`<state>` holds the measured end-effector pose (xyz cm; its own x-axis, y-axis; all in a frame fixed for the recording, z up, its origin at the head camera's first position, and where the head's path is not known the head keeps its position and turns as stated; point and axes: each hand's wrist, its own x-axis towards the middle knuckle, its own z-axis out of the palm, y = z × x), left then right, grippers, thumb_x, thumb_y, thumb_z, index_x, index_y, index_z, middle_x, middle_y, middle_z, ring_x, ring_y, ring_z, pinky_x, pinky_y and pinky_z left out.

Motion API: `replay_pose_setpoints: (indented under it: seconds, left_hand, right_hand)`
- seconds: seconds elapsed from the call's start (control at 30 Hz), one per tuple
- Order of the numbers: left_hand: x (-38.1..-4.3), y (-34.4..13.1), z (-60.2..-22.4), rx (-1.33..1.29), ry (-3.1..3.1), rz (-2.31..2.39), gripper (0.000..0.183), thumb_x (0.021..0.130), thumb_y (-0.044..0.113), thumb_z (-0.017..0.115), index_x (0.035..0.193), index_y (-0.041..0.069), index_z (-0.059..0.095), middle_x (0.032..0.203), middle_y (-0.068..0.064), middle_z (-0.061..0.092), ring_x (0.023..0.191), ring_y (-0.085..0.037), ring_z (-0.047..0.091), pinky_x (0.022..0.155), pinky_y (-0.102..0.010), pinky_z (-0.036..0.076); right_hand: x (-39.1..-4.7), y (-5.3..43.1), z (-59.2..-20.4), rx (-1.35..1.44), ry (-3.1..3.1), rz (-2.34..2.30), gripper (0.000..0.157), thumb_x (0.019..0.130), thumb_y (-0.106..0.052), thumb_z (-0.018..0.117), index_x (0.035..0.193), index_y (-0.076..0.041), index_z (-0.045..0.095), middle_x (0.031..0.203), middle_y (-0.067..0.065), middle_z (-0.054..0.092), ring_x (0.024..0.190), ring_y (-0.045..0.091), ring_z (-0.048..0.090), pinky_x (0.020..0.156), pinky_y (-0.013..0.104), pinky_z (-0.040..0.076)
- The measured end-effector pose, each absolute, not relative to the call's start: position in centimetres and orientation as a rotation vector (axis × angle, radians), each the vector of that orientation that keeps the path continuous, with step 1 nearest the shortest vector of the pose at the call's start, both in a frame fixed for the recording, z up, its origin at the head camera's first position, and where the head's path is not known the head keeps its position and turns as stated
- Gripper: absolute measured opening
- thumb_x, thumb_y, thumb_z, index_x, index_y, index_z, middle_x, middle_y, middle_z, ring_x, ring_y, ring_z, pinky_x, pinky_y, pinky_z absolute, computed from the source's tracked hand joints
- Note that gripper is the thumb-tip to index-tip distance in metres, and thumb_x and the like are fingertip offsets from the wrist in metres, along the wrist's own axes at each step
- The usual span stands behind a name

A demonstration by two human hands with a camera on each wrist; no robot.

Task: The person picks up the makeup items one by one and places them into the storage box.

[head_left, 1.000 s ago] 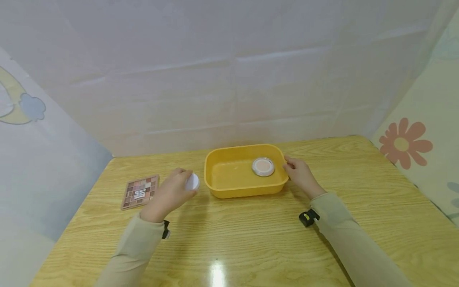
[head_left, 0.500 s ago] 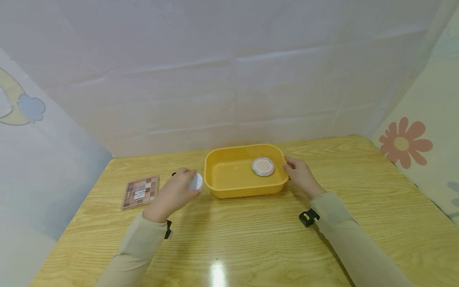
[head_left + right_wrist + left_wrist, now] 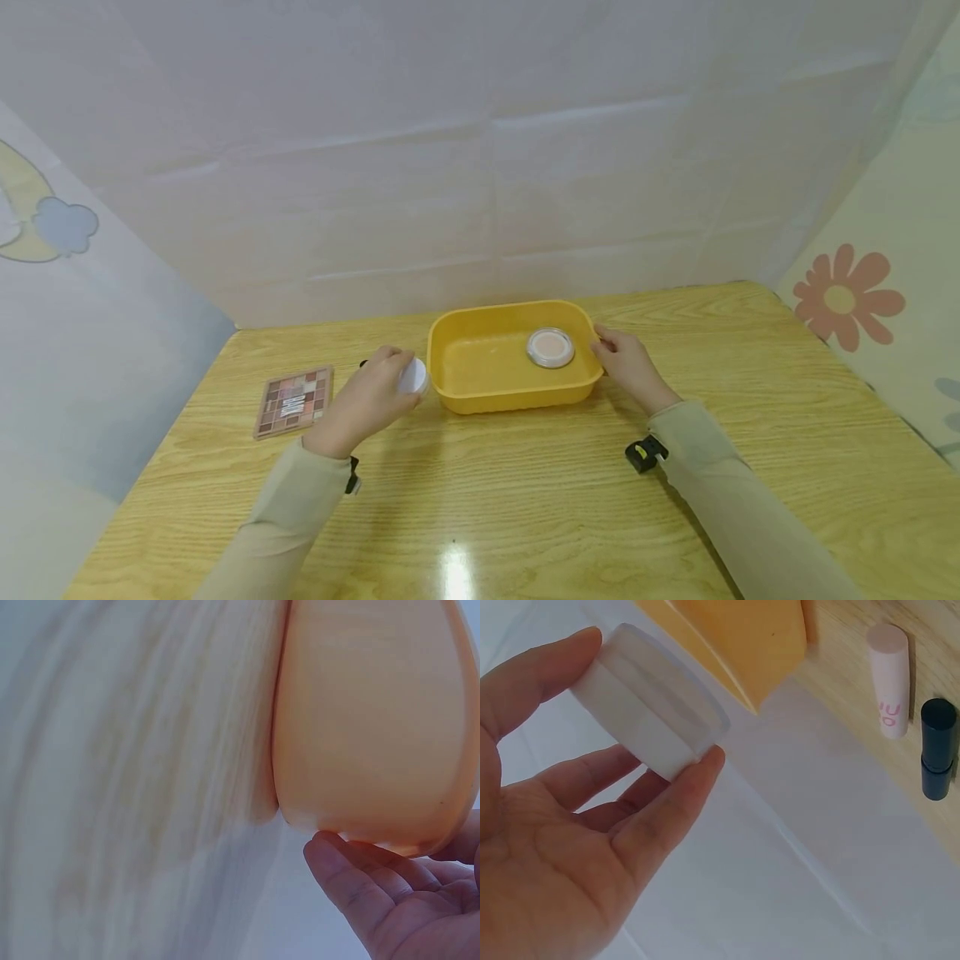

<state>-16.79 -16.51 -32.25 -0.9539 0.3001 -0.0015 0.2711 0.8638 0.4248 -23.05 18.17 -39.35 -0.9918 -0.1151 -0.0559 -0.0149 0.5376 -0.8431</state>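
Observation:
My left hand pinches a round white cosmetic jar with a translucent edge between thumb and fingertips. It holds the jar just off the left end of a yellow plastic bin, close to the rim. At the bin's right end, my right hand grips the rim, fingers on the outer wall, as the right wrist view also shows. Inside the bin, toward the right, lies a round compact with a clear border and a beige centre.
An eyeshadow palette lies on the wooden table left of my left hand. The left wrist view shows a pale pink tube and a black lipstick tube on the table. A white sheet hangs behind the table.
My left hand has moved a little to the right with the white jar, nearer the bin's left rim, uncovering a small black end behind it. My right hand and the bin stay put.

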Motion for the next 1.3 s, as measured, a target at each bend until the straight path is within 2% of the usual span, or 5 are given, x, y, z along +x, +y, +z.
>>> replay_pose_setpoints:
  seconds: [0.53, 0.87, 1.3]
  left_hand:
    - [-17.9, -16.3, -32.5, 0.523, 2.938, 0.681, 0.054, 0.091, 0.01, 0.07, 0.136, -0.013, 0.053, 0.131, -0.029, 0.054, 0.104, -0.035, 0.06, 0.085, -0.046, 0.056]
    - [-18.1, -15.7, -32.2, 0.536, 2.92, 0.677, 0.055, 0.092, 0.011, 0.069, 0.138, -0.012, 0.052, 0.134, -0.029, 0.053, 0.106, -0.036, 0.06, 0.086, -0.045, 0.056]
    - [-18.4, -15.4, -32.3, 0.621, 2.927, 0.664, 0.053, 0.093, 0.013, 0.069, 0.137, -0.012, 0.053, 0.131, -0.027, 0.056, 0.108, -0.036, 0.06, 0.087, -0.046, 0.056]
  right_hand:
    - [-23.2, 18.1, -39.1, -0.077, 2.63, -1.45, 0.053, 0.108, -0.01, 0.04, 0.154, 0.011, 0.022, 0.142, 0.038, 0.046, 0.123, 0.044, 0.056, 0.089, 0.037, 0.058]
    - [-23.3, 18.1, -39.3, -0.085, 2.633, -1.444, 0.052, 0.108, -0.008, 0.04, 0.153, 0.012, 0.023, 0.141, 0.038, 0.047, 0.12, 0.043, 0.058, 0.083, 0.03, 0.058]
    - [-23.0, 18.2, -39.2, -0.108, 2.629, -1.455, 0.053, 0.108, -0.008, 0.04, 0.153, 0.012, 0.023, 0.141, 0.038, 0.047, 0.12, 0.044, 0.058, 0.084, 0.033, 0.059]
